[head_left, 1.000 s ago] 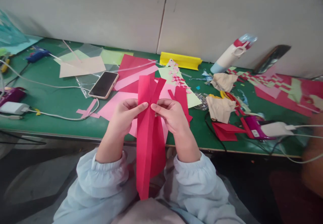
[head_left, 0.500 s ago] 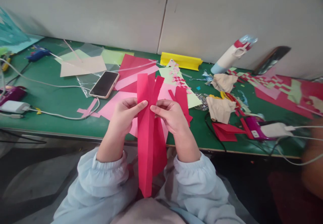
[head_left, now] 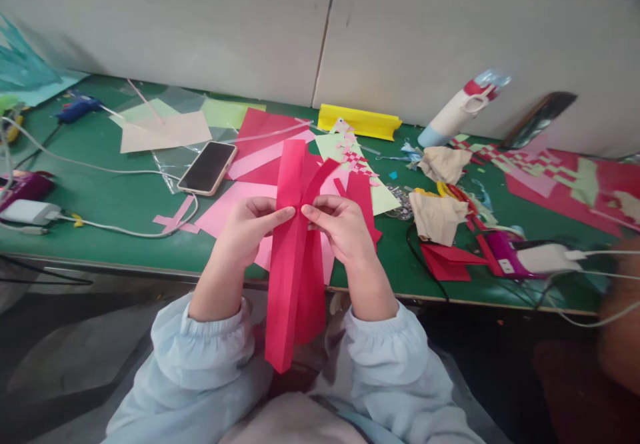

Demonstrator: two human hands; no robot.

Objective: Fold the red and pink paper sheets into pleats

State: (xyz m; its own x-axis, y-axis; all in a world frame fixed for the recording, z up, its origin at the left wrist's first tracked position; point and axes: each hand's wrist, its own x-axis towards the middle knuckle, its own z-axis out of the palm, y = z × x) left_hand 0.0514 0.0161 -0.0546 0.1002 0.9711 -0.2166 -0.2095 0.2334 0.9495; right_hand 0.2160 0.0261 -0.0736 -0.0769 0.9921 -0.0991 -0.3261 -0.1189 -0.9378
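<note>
A green table [head_left: 120,197] stretches across the view; with a pink sheet [head_left: 225,207] lying at the clock's centre, crossed pink strips [head_left: 176,218] sit at nine; a phone [head_left: 207,168] lies towards ten, a blue glue gun [head_left: 79,109] well beyond it; a red sheet [head_left: 263,127] is at eleven, partly covered; a folded yellow strip [head_left: 359,122] lies along the far edge at one; a bottle [head_left: 450,119] stands at two; a crumpled beige cloth [head_left: 440,217] is at three; folded red paper [head_left: 447,262] lies near four, just beside a purple power strip [head_left: 503,257].
</note>
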